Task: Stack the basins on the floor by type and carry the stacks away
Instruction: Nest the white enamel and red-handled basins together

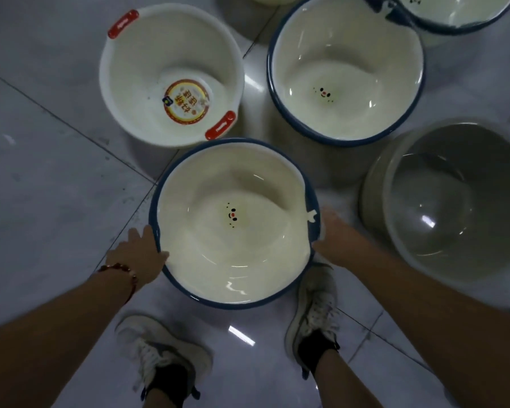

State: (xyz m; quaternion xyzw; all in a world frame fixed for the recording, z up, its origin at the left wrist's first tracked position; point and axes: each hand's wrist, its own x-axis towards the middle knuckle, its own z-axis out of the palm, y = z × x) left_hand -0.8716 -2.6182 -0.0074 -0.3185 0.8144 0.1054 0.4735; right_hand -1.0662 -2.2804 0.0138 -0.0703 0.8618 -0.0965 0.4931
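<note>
Head view: basin [233, 222] between both hands' grip.

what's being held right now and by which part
The nearest blue-rimmed basin, by its rim: left hand on the left side, right hand on the right.

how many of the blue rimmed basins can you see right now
3: one held between both hands, one beyond it on the floor, and one cut off at the top right corner. More may lie out of frame.
</note>
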